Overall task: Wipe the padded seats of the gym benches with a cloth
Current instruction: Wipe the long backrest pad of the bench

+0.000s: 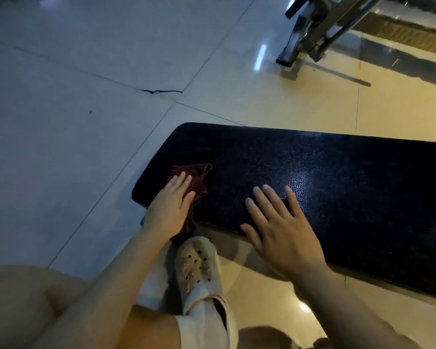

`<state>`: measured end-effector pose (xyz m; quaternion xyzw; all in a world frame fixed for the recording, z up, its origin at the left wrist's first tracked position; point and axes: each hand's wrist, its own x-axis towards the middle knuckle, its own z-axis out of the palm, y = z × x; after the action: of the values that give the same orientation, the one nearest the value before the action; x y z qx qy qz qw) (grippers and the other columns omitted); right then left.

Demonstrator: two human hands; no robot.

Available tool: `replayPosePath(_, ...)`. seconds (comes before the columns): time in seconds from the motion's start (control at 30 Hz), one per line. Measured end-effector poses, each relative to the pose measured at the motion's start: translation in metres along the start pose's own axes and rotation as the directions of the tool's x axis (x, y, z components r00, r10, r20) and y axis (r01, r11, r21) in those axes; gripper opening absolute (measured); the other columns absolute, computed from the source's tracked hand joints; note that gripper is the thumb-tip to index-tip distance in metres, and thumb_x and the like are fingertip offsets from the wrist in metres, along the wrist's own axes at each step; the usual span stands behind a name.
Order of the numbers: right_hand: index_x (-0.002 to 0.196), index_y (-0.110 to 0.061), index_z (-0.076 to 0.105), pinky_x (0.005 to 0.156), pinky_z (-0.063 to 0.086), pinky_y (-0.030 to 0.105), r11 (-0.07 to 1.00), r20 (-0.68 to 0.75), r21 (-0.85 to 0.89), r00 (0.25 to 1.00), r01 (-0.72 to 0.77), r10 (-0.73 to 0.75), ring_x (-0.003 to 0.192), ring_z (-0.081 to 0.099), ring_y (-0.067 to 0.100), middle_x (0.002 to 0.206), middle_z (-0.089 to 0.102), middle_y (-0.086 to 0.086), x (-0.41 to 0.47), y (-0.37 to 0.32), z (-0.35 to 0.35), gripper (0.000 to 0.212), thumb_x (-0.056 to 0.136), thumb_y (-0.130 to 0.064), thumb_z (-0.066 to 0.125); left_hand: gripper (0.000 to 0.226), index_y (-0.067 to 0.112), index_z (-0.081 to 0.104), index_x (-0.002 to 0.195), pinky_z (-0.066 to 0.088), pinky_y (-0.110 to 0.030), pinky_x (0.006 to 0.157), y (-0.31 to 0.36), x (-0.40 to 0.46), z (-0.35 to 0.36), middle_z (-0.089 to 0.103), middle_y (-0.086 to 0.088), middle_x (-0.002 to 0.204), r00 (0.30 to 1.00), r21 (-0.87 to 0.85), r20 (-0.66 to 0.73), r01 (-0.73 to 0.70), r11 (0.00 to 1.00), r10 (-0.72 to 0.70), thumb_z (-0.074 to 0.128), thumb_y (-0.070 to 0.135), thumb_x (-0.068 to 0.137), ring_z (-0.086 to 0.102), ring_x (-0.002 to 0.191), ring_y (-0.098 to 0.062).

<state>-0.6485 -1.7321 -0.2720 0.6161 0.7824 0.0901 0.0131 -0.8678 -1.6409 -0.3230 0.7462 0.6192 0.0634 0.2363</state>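
A long black padded bench seat (337, 177) with a pebbled surface runs from centre-left to the right edge. A dark red cloth (195, 173) lies crumpled on the seat's left end, partly hanging over the near edge. My left hand (170, 206) presses flat on the cloth, fingers together and pointing away from me. My right hand (277, 227) rests flat on the bare padding at the near edge, fingers spread, holding nothing.
The floor is glossy pale tile (86, 122) with a cracked joint (159, 91). My foot in a white perforated shoe (199, 268) stands just below the bench's near edge. A dark metal frame of another machine (307, 34) stands at the top right.
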Motion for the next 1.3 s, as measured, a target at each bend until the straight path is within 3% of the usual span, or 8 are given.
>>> replayPosePath(0.2,0.139,-0.004,0.052,0.114,0.021,0.057,0.999,0.068,-0.019,0.997,-0.046,0.047,0.137,0.041,0.038,0.142,0.050,0.021,0.004,-0.005,0.009,0.065,0.099,-0.047,0.025,0.050,0.023,0.020,0.152,-0.003,-0.023,0.114,0.028,0.062,-0.001,0.011,0.006,0.160,0.955,-0.061,0.046,-0.291,0.955,0.294,0.031,0.033,0.104,0.003,0.146,-0.004)
replayPosePath(0.33,0.139,-0.004,0.052,0.113,0.022,0.059,0.999,0.070,-0.015,0.997,-0.040,0.041,0.137,0.040,0.040,0.143,0.049,0.021,0.004,-0.004,0.014,0.065,0.098,-0.048,0.027,0.049,0.025,0.022,0.152,-0.003,-0.032,0.118,0.059,0.143,0.005,0.013,0.006,0.161,0.911,0.000,0.066,-0.408,0.913,0.407,0.026,0.037,0.105,0.004,0.148,-0.008)
replayPosePath(0.63,0.140,-0.006,0.051,0.109,0.028,0.059,0.998,0.105,-0.004,0.992,-0.068,0.068,0.135,0.042,0.040,0.145,0.048,0.019,0.008,-0.003,0.017,0.064,0.097,-0.048,0.028,0.052,0.024,0.019,0.153,-0.004,-0.049,0.118,0.009,0.211,-0.005,0.011,0.005,0.162,1.000,0.039,-0.032,0.000,0.999,0.001,0.016,0.043,0.105,0.004,0.149,-0.015)
replayPosePath(0.73,0.141,-0.006,0.049,0.109,0.029,0.059,0.997,0.123,-0.006,0.989,-0.080,0.080,0.136,0.042,0.040,0.145,0.048,0.019,0.008,-0.005,0.017,0.064,0.099,-0.048,0.027,0.055,0.025,0.022,0.153,0.015,-0.052,0.118,-0.038,0.196,-0.011,0.019,0.000,0.160,0.990,-0.033,-0.044,0.134,0.990,-0.135,0.018,0.047,0.103,0.021,0.146,-0.023)
replayPosePath(0.83,0.141,-0.006,0.050,0.109,0.029,0.059,0.995,0.131,-0.008,0.987,-0.095,0.096,0.135,0.042,0.041,0.144,0.048,0.019,0.008,-0.005,0.017,0.063,0.099,-0.047,0.026,0.047,0.029,0.040,0.140,0.048,-0.049,0.094,-0.069,0.156,-0.018,0.056,-0.004,0.130,0.969,-0.260,-0.036,0.226,0.939,-0.243,0.025,0.048,0.100,0.060,0.109,-0.028)
replayPosePath(0.9,0.141,-0.006,0.050,0.109,0.029,0.059,0.995,0.131,-0.011,0.986,-0.102,0.102,0.135,0.042,0.041,0.144,0.048,0.020,0.007,-0.006,0.016,0.063,0.099,-0.047,0.025,0.044,0.028,0.042,0.139,0.050,-0.046,0.088,-0.075,0.133,-0.013,0.058,-0.004,0.126,0.968,-0.301,-0.051,0.220,0.928,-0.246,0.027,0.045,0.101,0.062,0.104,-0.029)
replayPosePath(1.03,0.138,-0.005,0.053,0.107,0.032,0.060,0.992,0.124,-0.015,0.984,-0.125,0.126,0.132,0.045,0.042,0.141,0.051,0.021,0.008,-0.007,0.016,0.062,0.099,-0.045,0.026,0.048,0.015,0.029,0.151,0.018,-0.043,0.118,-0.062,0.108,-0.004,0.025,-0.007,0.158,0.982,-0.143,-0.127,0.118,0.983,-0.137,0.028,0.030,0.106,0.021,0.146,-0.024)
replayPosePath(1.3,0.134,-0.004,0.056,0.106,0.036,0.059,0.990,0.121,-0.025,0.983,-0.136,0.138,0.130,0.047,0.043,0.138,0.054,0.022,0.008,-0.011,0.011,0.062,0.098,-0.043,0.024,0.047,0.024,0.024,0.151,-0.004,-0.028,0.117,0.052,0.044,0.017,0.013,0.007,0.160,0.936,-0.086,-0.012,-0.352,0.932,0.352,0.030,0.032,0.105,0.003,0.147,-0.007)
